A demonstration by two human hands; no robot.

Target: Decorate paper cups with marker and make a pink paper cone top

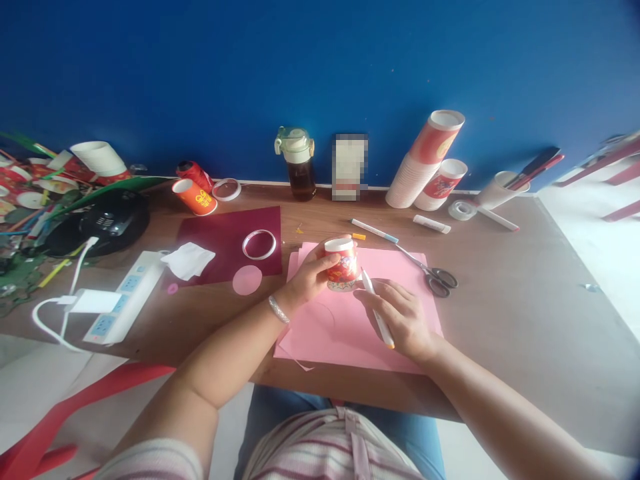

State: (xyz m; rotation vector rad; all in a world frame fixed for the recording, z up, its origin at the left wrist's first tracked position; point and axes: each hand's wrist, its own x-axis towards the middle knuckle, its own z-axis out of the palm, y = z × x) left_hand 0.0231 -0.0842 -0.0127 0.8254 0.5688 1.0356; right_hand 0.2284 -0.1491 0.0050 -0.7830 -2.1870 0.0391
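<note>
My left hand (pixel 318 270) is wrapped round a red paper cup (pixel 343 263) with a white rim and printed figures. Under the cup's base a patterned round edge (pixel 341 287) shows. In my right hand (pixel 400 313) is a white marker (pixel 376 308), its tip close to the cup's right side; whether it touches I cannot tell. Both hands are above pink paper sheets (pixel 325 340) on the table. A yellow cap (pixel 359 236) lies just behind the cup, and scissors (pixel 440 280) rest at the sheets' right edge.
Behind stand a drink bottle (pixel 300 167) and stacked paper cups (pixel 415 170). Two markers (pixel 375 231) and a tape roll (pixel 463 209) lie back right. On the left are dark red paper (pixel 230 230), a pink paper circle (pixel 247 280), a tissue (pixel 189 260) and a power strip (pixel 125 297).
</note>
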